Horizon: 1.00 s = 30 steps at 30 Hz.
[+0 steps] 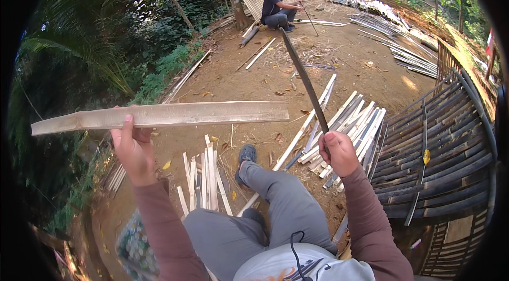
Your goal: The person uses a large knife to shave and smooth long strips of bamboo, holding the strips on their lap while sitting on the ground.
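Observation:
A split length of pale bamboo (207, 113) lies level across the view, its hollow inner face showing. My left hand (133, 151) grips it near its left end, thumb on the near face and fingers behind. In my right hand (339, 153) is a long, dark machete (305, 78), its blade pointing up and away. The fist wraps round its lower end, so the handle is mostly hidden. The blade stands apart from the bamboo, just right of its far end.
Split bamboo strips lie below the left hand (208, 175) and in a larger pile (344, 132) beside the right. A dark slatted bamboo bench (440, 148) stands at right. Farther off, a person (278, 7) squats holding a thin stick. A sack of bottles (137, 241) sits lower left.

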{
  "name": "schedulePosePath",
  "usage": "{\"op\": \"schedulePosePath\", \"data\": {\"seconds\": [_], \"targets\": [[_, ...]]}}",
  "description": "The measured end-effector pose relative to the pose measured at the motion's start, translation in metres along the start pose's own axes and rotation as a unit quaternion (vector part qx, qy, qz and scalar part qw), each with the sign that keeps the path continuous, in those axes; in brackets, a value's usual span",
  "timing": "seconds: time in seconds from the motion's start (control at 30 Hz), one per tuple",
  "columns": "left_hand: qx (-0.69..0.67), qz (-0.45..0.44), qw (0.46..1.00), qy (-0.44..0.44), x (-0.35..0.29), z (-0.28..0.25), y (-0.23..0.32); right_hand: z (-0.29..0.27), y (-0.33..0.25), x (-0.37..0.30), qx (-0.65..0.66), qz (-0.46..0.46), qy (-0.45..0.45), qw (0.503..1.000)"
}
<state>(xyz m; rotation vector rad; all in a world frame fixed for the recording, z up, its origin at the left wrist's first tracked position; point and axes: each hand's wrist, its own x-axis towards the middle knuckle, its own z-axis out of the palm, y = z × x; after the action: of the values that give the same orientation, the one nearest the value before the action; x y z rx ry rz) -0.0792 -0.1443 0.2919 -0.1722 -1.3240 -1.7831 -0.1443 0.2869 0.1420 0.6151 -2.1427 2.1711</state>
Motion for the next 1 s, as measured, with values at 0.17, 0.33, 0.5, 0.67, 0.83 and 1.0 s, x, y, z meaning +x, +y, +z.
{"op": "schedulePosePath", "data": {"seconds": [0.17, 0.33, 0.5, 0.67, 0.83, 1.0], "targets": [[0.025, 0.004, 0.999, -0.028, -0.035, -0.002, -0.026, 0.031, -0.015, -0.004, 0.316, 0.148, -0.102, 0.931], [0.013, 0.014, 1.000, -0.021, -0.056, 0.004, -0.035, 0.044, 0.003, -0.003, 0.489, 0.177, -0.154, 0.840], [0.011, 0.029, 0.999, -0.023, -0.060, 0.001, -0.037, 0.057, 0.010, -0.005, 0.562, 0.172, -0.170, 0.791], [0.031, 0.042, 0.999, -0.015, -0.073, 0.013, -0.039, 0.080, 0.008, -0.004, 0.556, 0.204, -0.180, 0.786], [0.029, 0.040, 0.999, 0.012, -0.077, 0.011, -0.044, 0.075, 0.016, 0.000, 0.609, 0.182, -0.187, 0.749], [0.029, 0.044, 0.998, 0.029, -0.078, 0.011, -0.046, 0.079, 0.014, -0.001, 0.582, 0.211, -0.197, 0.760]]}}
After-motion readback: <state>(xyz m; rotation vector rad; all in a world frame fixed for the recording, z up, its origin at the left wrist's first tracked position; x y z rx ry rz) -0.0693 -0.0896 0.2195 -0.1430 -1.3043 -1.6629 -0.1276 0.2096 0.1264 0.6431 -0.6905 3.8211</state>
